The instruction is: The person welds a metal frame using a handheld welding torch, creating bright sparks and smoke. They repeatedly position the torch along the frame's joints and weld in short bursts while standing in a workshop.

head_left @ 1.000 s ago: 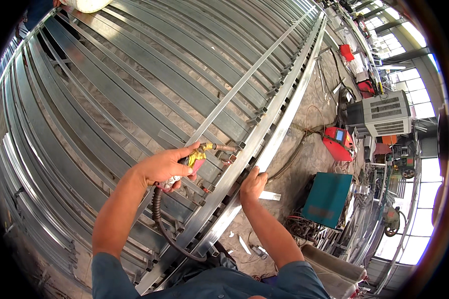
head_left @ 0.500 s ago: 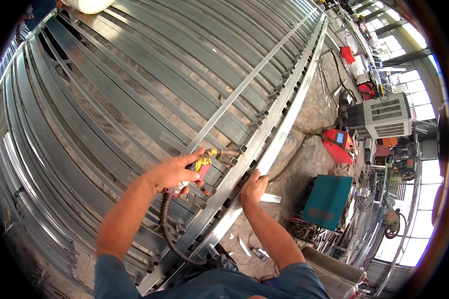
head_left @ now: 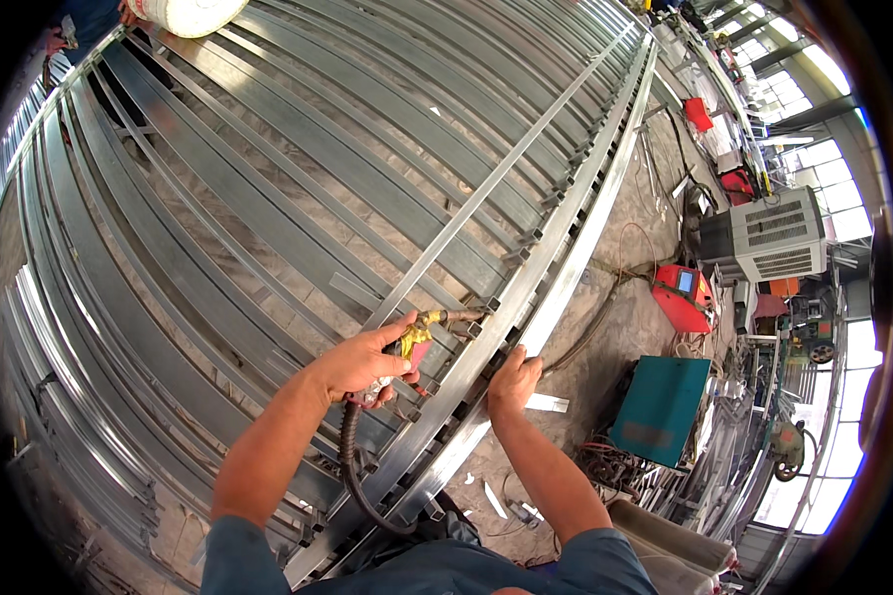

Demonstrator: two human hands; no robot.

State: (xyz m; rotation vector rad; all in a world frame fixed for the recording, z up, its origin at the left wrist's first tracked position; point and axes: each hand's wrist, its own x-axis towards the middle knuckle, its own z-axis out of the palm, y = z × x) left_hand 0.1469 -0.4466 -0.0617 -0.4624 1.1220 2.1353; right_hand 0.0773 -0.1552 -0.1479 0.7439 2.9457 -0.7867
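My left hand (head_left: 355, 367) is closed round the handle of a welding torch (head_left: 414, 342) with yellow wrapping on its neck. The torch's nozzle end (head_left: 466, 314) reaches the inner long metal rail, beside the end of a cross tube. From the handle a ribbed dark cable (head_left: 349, 458) hangs and curves toward my body. My right hand (head_left: 511, 382) grips the outer long metal tube (head_left: 577, 264), its fingers curled and partly hidden. Many grey metal tubes (head_left: 298, 213) lie side by side across the frame, with a thinner bar (head_left: 486, 188) slanting over them.
Right of the frame stand a red welding machine (head_left: 681, 297), a teal box (head_left: 662, 412) and a grey slatted unit (head_left: 776, 234). Scraps (head_left: 494, 499) and cables lie on the floor. A person with a white bucket-like object (head_left: 191, 12) is at the far left.
The whole view has shifted slightly down and right. My left hand and the torch handle have edged toward the rail. My right hand keeps its grip on the outer tube.
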